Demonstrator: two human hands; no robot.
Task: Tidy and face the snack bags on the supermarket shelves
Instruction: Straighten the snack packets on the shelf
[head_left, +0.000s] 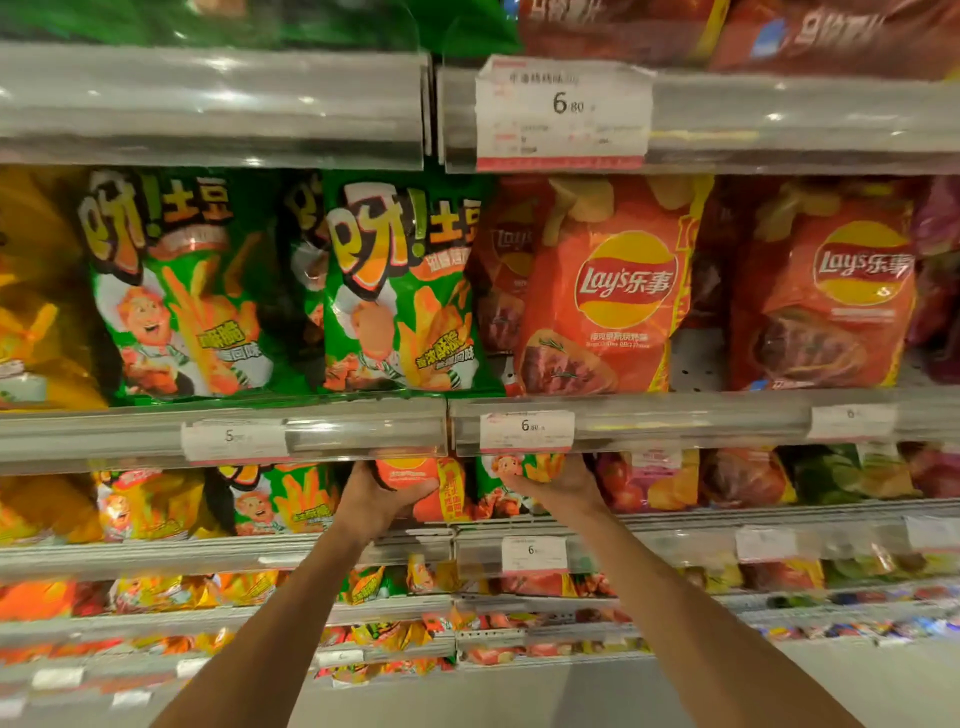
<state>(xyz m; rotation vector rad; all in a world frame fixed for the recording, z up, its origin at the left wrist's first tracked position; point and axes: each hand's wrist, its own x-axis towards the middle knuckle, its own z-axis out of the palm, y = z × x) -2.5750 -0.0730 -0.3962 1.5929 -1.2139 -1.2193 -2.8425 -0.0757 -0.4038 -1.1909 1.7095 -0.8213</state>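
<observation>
Both my arms reach up to the third shelf from the top. My left hand (382, 501) grips an orange-red Lay's bag (415, 475) from its left side, thumb across the front. My right hand (558, 486) holds a green potato-stick bag (519, 470) just right of it, fingers curled round its lower front. The tops of both bags are hidden behind the shelf rail (363, 436). On the shelf above stand two green potato-stick bags (400, 291) and two red Lay's bags (608, 291), faces forward.
Clear plastic price rails with white tags (527, 431) run along each shelf edge. Yellow bags (36, 291) fill the left, purple ones (935, 260) the far right. Lower shelves hold several more snack bags. Grey floor (779, 686) lies below.
</observation>
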